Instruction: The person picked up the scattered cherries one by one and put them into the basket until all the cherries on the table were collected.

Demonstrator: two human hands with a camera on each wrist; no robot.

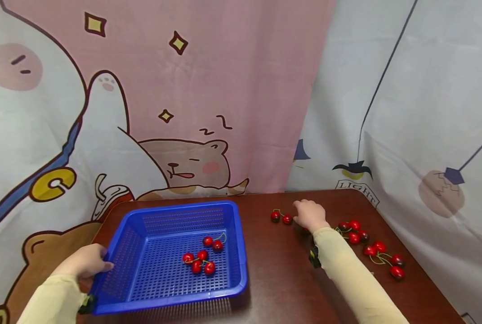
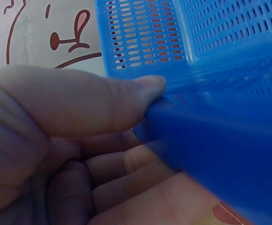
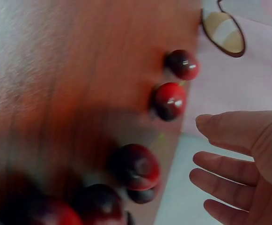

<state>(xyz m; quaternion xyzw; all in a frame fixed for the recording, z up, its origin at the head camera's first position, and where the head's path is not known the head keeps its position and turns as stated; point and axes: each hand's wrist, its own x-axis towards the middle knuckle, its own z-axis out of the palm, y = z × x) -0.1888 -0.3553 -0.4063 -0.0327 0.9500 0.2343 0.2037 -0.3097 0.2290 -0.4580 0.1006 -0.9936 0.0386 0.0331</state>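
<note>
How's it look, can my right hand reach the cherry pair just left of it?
Probably yes: your right hand is open beside the cherry pair, and nothing visible stands between them.

Kind of room unclear, screened by a cartoon-animal curtain point(image 1: 261, 90), a reddish-brown table point(image 1: 273, 270) before it

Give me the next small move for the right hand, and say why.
Probably ease the right hand down and pinch the cherry pair just left of it: its fingers look relaxed and hold nothing, while the left hand grips the blue basket, where other cherries lie.
</note>
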